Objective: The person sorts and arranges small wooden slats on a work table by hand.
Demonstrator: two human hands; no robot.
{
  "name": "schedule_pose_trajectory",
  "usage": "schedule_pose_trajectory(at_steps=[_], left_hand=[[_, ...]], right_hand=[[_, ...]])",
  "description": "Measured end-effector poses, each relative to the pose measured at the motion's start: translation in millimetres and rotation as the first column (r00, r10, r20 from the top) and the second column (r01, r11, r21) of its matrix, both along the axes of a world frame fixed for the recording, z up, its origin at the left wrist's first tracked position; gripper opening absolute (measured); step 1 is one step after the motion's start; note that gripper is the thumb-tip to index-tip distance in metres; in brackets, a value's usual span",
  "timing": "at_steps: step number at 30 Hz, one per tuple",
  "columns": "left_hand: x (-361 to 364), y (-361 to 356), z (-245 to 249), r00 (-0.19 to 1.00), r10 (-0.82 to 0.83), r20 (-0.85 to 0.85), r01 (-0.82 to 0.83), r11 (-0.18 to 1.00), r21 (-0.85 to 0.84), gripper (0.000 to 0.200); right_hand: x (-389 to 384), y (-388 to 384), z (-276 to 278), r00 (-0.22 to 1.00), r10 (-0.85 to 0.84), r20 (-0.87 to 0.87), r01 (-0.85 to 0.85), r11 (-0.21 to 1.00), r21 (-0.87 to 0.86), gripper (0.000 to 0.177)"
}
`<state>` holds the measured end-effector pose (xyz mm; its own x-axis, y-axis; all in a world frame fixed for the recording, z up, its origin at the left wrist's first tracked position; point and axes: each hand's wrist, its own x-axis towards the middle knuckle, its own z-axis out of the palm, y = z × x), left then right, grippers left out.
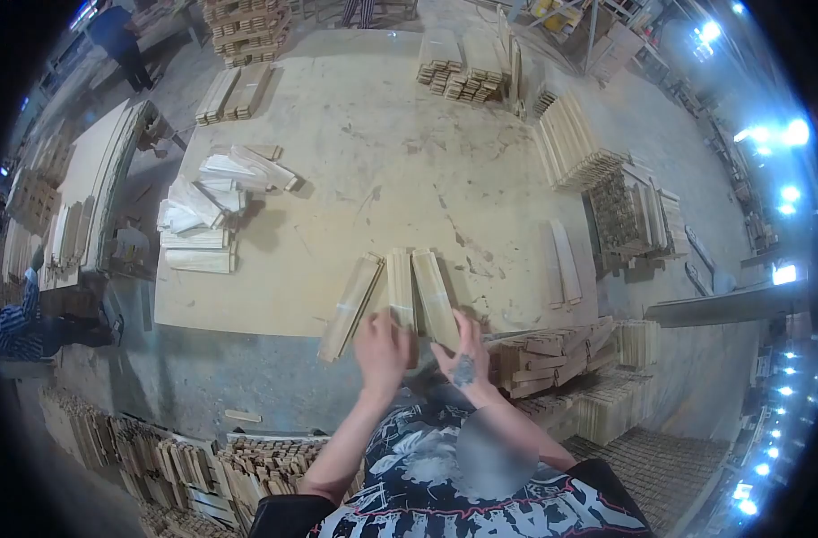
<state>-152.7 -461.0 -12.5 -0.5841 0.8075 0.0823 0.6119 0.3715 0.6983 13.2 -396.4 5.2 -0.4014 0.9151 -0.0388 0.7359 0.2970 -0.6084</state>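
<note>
Three narrow stacks of pale wooden slats fan out at the table's near edge. My left hand [383, 346], fingers curled, is closed on the near part of the middle stack [399, 281]. The left stack [350, 305] lies slanted just beside that hand. On the other side, my right hand [467, 351] grips the near end of the right stack [430, 285], with the thumb on one side and the fingers on the other. The fingers partly cover the near ends of both held stacks.
Loose slats [213, 191] lie in a heap on the table's [337, 125] left. Two slats [563, 262] rest at its right edge. Stacks [463, 67] stand at the far side, more wood [552, 359] close on my right. A seated person [32, 323] is at far left.
</note>
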Motion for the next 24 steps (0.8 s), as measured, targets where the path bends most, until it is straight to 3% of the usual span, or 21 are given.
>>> schedule_pose_trajectory(at_steps=[3, 7, 13, 14, 17, 21, 22, 24], left_hand=[[30, 23, -14, 0.998, -0.019, -0.065, 0.014, 0.997, -0.078, 0.087], [39, 45, -21, 1.0, -0.004, -0.018, -0.001, 0.965, -0.262, 0.104], [42, 54, -8, 0.996, -0.092, -0.007, 0.087, 0.962, -0.261, 0.096], [47, 56, -14, 0.99, -0.122, -0.064, 0.105, 0.969, -0.223, 0.089], [47, 62, -21, 0.984, -0.179, 0.0, 0.178, 0.98, -0.092, 0.082], [3, 52, 2, 0.992, -0.07, 0.107, 0.073, 0.997, -0.018, 0.087], [-19, 44, 5, 0.999, -0.038, -0.026, 0.04, 0.997, 0.068, 0.085], [-66, 29, 5, 0.992, 0.052, 0.119, -0.05, 0.999, -0.017, 0.083]], right_hand=[[-18, 7, -16, 0.988, 0.02, 0.155, -0.032, 0.996, 0.078, 0.096], [-21, 14, -10, 0.963, -0.031, 0.268, 0.071, 0.988, -0.14, 0.104], [0, 35, -13, 0.928, -0.152, 0.339, 0.187, 0.98, -0.072, 0.102], [8, 39, -15, 0.92, -0.191, 0.342, 0.218, 0.975, -0.04, 0.101], [44, 59, -32, 0.915, -0.247, 0.319, 0.248, 0.968, 0.038, 0.099], [87, 75, -42, 0.912, -0.293, 0.286, 0.288, 0.956, 0.06, 0.096], [89, 72, -38, 0.9, -0.337, 0.275, 0.331, 0.941, 0.071, 0.091], [79, 61, -16, 0.894, -0.367, 0.255, 0.278, 0.904, 0.326, 0.085]])
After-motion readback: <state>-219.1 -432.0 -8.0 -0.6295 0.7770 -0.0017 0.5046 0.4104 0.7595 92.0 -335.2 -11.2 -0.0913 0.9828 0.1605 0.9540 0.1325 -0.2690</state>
